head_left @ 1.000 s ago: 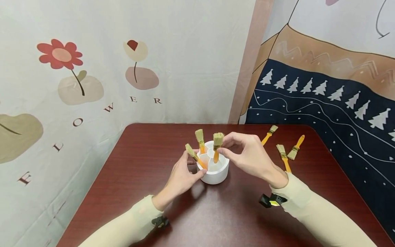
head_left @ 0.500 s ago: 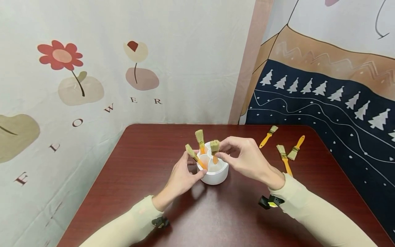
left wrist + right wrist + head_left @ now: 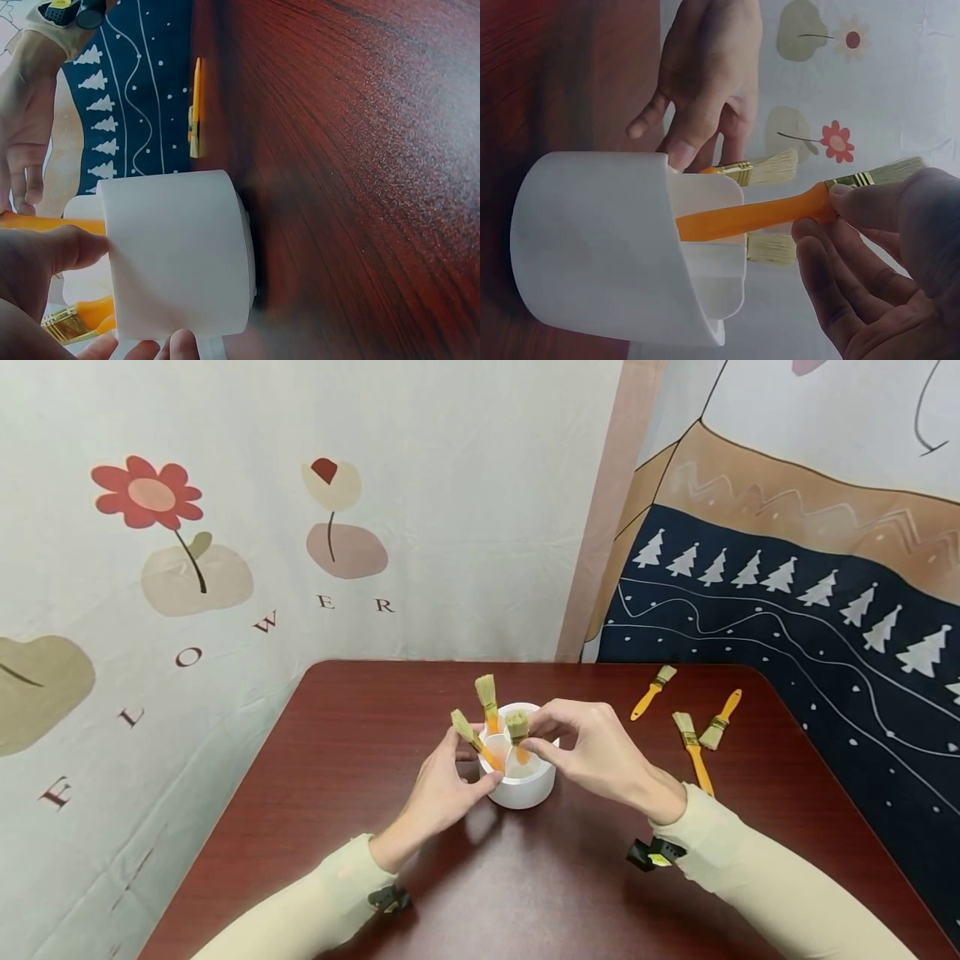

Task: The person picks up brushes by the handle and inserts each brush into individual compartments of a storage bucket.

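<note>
A white round pot with inner dividers stands on the table, seen side-on in both wrist views. My left hand grips its left side, the thumb at the rim and the fingers along the wall. Bristles up, two paintbrushes with orange handles lean in the pot's compartments. My right hand pinches another paintbrush near its metal band, bristles up. The lower end of that handle reaches inside the pot's rim at the front compartment; whether it touches the bottom is hidden.
Three more paintbrushes lie to the right on the dark red table: one at the back, one nearer and one at far right. Patterned cloths hang behind the table's back edge.
My right hand has moved down and slightly left, lowering the pinched paintbrush into the pot. My left hand and the pot have stayed in place.
</note>
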Motion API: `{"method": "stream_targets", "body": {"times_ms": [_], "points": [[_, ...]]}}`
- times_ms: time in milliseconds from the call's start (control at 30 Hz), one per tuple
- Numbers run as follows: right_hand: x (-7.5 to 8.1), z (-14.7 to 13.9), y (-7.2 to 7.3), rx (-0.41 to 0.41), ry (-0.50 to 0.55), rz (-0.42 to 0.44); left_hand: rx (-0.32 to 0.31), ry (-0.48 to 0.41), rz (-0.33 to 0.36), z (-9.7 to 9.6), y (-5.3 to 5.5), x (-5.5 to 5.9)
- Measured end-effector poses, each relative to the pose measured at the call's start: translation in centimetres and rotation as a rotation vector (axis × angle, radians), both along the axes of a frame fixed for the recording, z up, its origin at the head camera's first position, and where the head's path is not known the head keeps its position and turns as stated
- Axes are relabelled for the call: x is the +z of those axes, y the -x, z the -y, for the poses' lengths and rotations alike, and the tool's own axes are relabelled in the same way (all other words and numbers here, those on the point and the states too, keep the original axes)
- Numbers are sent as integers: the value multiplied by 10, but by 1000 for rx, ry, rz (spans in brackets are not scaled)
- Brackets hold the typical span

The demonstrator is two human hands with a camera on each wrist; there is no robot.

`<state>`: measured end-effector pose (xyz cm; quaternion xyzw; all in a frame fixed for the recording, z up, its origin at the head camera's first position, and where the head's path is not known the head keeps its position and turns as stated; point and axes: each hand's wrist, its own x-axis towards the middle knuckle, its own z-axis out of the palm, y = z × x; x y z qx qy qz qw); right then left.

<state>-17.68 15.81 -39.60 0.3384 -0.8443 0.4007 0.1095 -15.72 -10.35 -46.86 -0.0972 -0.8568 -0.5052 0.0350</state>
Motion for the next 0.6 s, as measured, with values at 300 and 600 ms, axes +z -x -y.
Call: {"method": "stream_targets", "body": {"times_ms": [300,600], "points": [[-5,2,1,31,10,-23,-4,11,-3,0,1,0],[-9,2,2,36,-28,-55,-13,9,8,0,0,0]]}}
